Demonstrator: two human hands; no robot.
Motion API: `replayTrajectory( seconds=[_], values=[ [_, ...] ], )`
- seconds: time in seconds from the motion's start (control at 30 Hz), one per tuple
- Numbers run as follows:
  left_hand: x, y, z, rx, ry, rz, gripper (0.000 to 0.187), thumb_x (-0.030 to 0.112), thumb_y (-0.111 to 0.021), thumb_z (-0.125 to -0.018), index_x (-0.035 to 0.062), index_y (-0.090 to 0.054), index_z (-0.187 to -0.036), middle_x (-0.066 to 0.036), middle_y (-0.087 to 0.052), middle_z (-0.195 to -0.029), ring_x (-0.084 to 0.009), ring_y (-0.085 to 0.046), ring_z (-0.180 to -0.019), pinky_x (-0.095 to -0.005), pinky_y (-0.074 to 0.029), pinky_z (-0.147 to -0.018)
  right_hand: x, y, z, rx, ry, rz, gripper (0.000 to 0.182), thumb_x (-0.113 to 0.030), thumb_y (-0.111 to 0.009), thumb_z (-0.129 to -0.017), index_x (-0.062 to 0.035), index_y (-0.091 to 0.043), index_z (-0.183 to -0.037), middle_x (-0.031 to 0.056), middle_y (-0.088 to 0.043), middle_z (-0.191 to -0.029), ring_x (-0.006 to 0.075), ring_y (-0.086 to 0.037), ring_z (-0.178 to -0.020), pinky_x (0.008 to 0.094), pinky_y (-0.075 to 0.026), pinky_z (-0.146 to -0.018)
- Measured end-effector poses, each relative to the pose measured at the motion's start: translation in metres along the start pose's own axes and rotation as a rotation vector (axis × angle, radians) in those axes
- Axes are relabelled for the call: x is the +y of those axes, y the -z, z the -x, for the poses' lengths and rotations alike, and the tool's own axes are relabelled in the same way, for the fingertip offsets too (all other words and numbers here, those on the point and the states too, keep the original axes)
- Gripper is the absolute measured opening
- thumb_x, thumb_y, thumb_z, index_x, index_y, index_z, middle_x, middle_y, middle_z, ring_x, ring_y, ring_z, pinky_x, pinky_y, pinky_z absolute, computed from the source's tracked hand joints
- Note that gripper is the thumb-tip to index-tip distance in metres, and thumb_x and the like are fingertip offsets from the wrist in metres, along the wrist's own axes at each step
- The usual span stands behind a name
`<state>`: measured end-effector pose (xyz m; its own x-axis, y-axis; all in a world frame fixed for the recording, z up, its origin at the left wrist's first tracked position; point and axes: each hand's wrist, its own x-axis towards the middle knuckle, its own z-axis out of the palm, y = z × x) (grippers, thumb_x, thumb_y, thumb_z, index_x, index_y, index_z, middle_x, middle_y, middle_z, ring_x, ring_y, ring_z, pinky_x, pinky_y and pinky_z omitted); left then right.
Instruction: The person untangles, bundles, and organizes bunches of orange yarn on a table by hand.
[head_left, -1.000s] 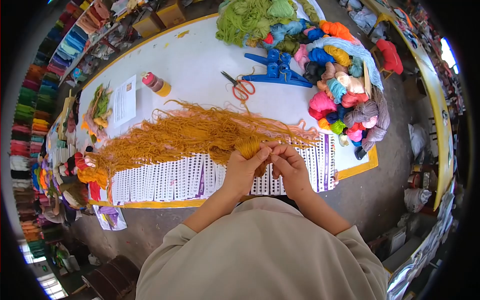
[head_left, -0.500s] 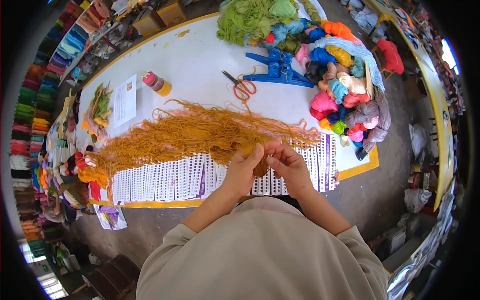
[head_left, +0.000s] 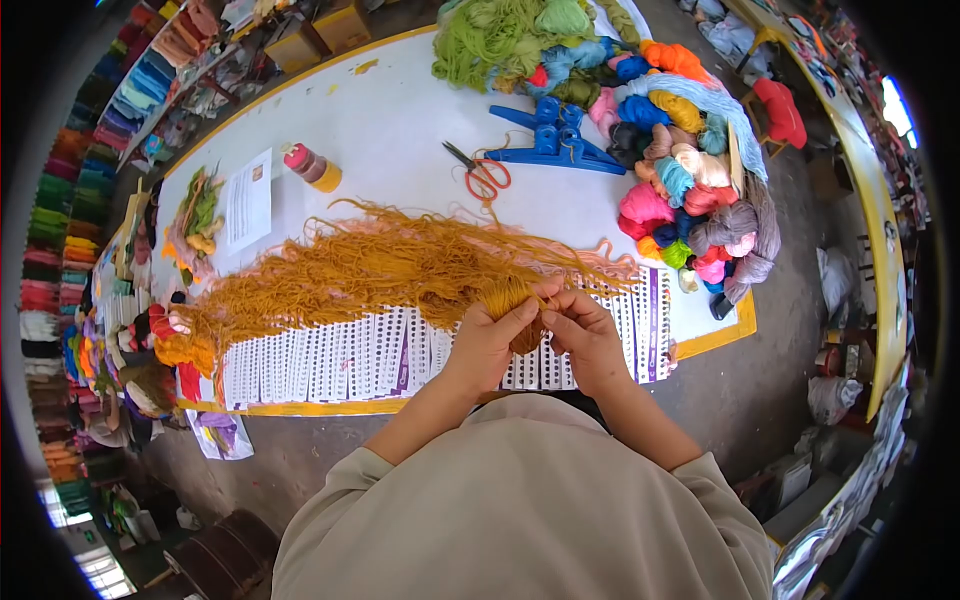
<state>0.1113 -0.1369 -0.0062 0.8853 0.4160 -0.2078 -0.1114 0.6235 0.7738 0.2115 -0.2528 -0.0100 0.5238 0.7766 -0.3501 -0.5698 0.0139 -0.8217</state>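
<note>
My left hand (head_left: 485,345) is closed around a bundle of mustard-brown yarn (head_left: 507,293), part of which shows below the thumb. Close beside it on the right, my right hand (head_left: 588,338) has its thumb and forefinger pinched at the yarn's edge; the fingertips of both hands almost meet. A long, loose heap of the same mustard yarn (head_left: 340,265) stretches left across the table, over some pale pink yarn (head_left: 595,260). Underneath lie white cards with rows of holes (head_left: 310,358). Exactly which strands the right fingers hold is too small to see.
Red-handled scissors (head_left: 487,180), a blue plastic stand (head_left: 555,140) and a red-and-yellow bottle (head_left: 312,168) are farther back. Many-coloured yarn balls (head_left: 690,175) and green yarn (head_left: 500,45) fill the right end. A printed sheet (head_left: 250,200) lies left on the white table (head_left: 400,110).
The yarn bundle between my hands has turned slightly and shows more of its wound side. My right fingers have shifted a little and pinch closer together. The heap stays put.
</note>
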Motion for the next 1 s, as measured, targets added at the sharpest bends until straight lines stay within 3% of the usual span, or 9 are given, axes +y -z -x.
replayTrajectory(
  seconds=[0.4, 0.67, 0.87, 1.0],
  values=[
    [-0.002, 0.002, 0.0, 0.08, 0.029, 0.08, 0.025, 0.01, -0.06, -0.092, -0.0034, -0.064, -0.112, -0.013, -0.062, -0.12, -0.0198, -0.058, -0.108, -0.0323, -0.047, -0.093, 0.004, 0.002, 0.001, -0.03, 0.004, -0.016, 0.005, -0.009, -0.065, -0.088, -0.0092, -0.061, -0.091, -0.0053, -0.058, -0.083, 0.0026, -0.048, -0.069, 0.0185, -0.039, -0.057],
    [-0.012, 0.006, 0.001, 0.103, 0.018, 0.043, 0.021, 0.011, -0.061, -0.091, -0.0041, -0.065, -0.105, -0.013, -0.064, -0.116, -0.0193, -0.061, -0.102, -0.0323, -0.049, -0.089, 0.01, 0.004, 0.001, -0.008, 0.033, -0.049, 0.006, -0.002, -0.064, -0.085, -0.0063, -0.062, -0.087, -0.0002, -0.062, -0.104, 0.0034, -0.051, -0.072, 0.0185, -0.041, -0.057],
    [-0.015, 0.002, 0.002, 0.112, 0.068, 0.059, 0.018, 0.012, -0.06, -0.092, -0.0022, -0.064, -0.102, -0.015, -0.063, -0.115, -0.0217, -0.061, -0.101, -0.036, -0.05, -0.085, 0.011, 0.009, 0.008, 0.034, 0.035, -0.091, 0.005, -0.001, -0.064, -0.084, -0.0052, -0.062, -0.086, 0.0006, -0.063, -0.105, 0.004, -0.051, -0.071, 0.0183, -0.04, -0.056],
    [-0.01, -0.008, 0.002, 0.084, 0.072, 0.091, 0.022, 0.014, -0.059, -0.093, -0.0054, -0.064, -0.103, -0.011, -0.065, -0.106, -0.018, -0.062, -0.094, -0.0315, -0.051, -0.083, 0.011, 0.012, 0.014, 0.035, 0.021, -0.149, 0.005, -0.001, -0.063, -0.084, -0.0052, -0.061, -0.085, 0.0014, -0.063, -0.105, 0.0041, -0.05, -0.067, 0.0194, -0.039, -0.055]
  ],
)
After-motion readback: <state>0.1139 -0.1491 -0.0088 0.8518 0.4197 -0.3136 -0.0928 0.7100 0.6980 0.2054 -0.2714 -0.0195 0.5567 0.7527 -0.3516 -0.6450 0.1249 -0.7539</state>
